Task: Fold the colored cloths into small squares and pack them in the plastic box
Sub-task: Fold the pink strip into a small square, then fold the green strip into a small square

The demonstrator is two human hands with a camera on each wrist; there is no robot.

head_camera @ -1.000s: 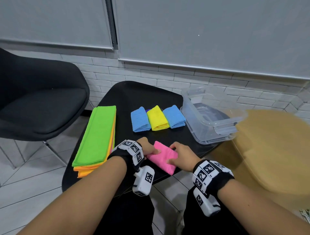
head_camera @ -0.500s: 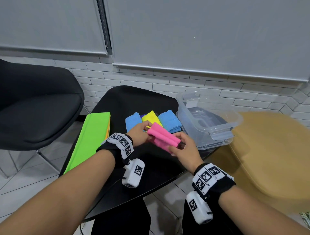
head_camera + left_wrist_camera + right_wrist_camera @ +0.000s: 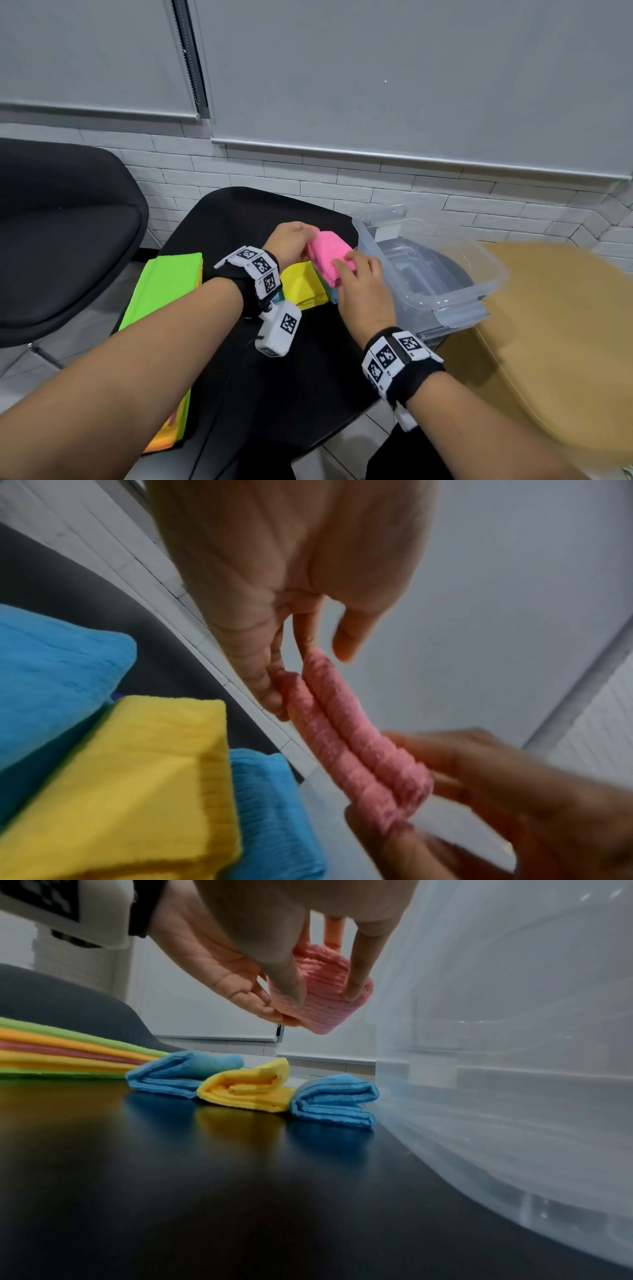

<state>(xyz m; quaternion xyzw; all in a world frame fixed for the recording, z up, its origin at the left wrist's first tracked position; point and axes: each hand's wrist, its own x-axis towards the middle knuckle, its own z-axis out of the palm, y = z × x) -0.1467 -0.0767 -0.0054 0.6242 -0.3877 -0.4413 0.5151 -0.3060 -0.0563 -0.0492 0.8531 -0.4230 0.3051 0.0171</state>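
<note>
On the left of the black surface lies the stack of unfolded cloths, green on top with orange and pink edges below it. Just right of it, three folded squares sit in a row: a blue cloth, a yellow cloth and a second blue cloth, the last one just beside the box wall.

Above that row both hands hold the folded pink cloth in the air, clear of the surface. The left hand has its grip on the far end, fingers under it and thumb on the upper side; how tightly it pinches is hard to tell. The right hand clamps the near end between thumb and fingers, which is plain in the right wrist view.

The step in hand looks like carrying the pink square to its resting place, either the row or the box to the right; which one cannot be told. To do it well, keep the pinch across all the layers so the fold does not spring open, as the two rolled edges seen from the left wrist already gape slightly. Lower it flat, fold edge down, and press before letting go. Take care not to brush the blue cloth beside the box or nudge the box wall.
</note>
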